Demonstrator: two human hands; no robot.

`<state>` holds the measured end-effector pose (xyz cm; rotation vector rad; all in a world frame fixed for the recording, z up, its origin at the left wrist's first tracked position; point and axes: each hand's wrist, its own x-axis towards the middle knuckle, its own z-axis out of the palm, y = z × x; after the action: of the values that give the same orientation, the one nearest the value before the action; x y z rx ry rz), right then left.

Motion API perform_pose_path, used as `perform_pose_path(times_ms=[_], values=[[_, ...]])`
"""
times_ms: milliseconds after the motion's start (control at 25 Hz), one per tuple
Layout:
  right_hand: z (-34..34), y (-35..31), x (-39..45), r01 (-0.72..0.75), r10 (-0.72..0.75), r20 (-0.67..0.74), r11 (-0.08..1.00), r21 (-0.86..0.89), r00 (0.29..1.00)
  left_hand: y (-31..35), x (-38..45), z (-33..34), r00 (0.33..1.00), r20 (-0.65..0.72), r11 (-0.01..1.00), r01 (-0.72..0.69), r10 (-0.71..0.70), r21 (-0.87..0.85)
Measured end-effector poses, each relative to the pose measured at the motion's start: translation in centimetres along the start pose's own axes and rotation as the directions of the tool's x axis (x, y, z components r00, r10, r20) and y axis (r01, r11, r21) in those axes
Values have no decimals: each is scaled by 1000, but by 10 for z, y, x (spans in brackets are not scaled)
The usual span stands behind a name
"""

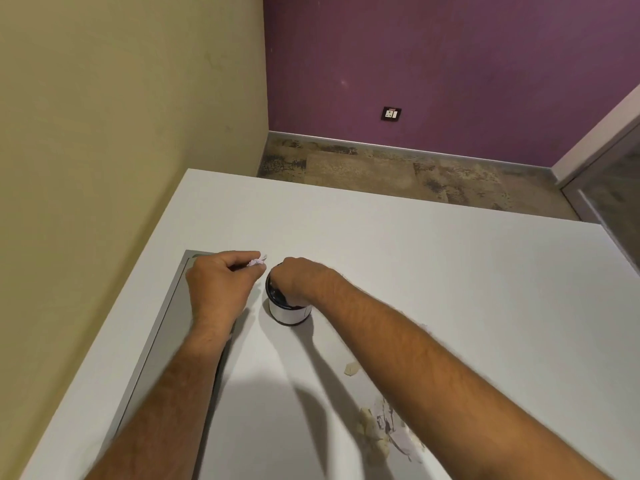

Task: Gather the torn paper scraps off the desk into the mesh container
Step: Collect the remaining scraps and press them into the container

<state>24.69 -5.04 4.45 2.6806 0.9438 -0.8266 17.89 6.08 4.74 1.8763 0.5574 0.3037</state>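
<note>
A small round mesh container (289, 311) with a dark rim stands on the white desk (450, 271). My right hand (299, 277) rests over its mouth, fingers dipping inside and hidden. Just left of it, my left hand (221, 282) is closed on a small bunch of pale paper scraps (257, 261) that poke out of my fingertips. A heap of torn paper scraps (386, 427) lies near the desk's front, partly under my right forearm. One single beige scrap (352, 368) sits apart above the heap.
A grey recessed cable flap (173, 306) runs along the desk's left side under my left arm. A yellow wall borders the left edge. The far desk edge drops to a mottled floor before a purple wall.
</note>
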Motion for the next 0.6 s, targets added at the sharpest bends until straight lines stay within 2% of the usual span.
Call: perform_pose_path(times_ms=[120,200,320,400,480,520,600], values=[[2,14,-15,28,-3,-132,982,188,991,0,2,8,999,43,996,-32,28,78],[4,25,-25,32,48,-220,937,348,974,2,2,16,996,68,986,-70,60,149],[9,39,-45,63,168,-416,871,487,893,5,-1,31,978,139,919,-198,159,342],[16,50,-63,81,273,-512,820,566,815,1,-1,41,939,271,770,-331,212,545],[33,63,-80,63,369,-522,769,636,769,-5,1,49,893,401,575,-440,203,689],[43,69,-88,39,401,-500,750,661,768,-9,2,52,874,440,500,-481,206,720],[69,83,-102,-17,440,-435,717,697,786,-11,0,54,851,475,435,-523,224,733]])
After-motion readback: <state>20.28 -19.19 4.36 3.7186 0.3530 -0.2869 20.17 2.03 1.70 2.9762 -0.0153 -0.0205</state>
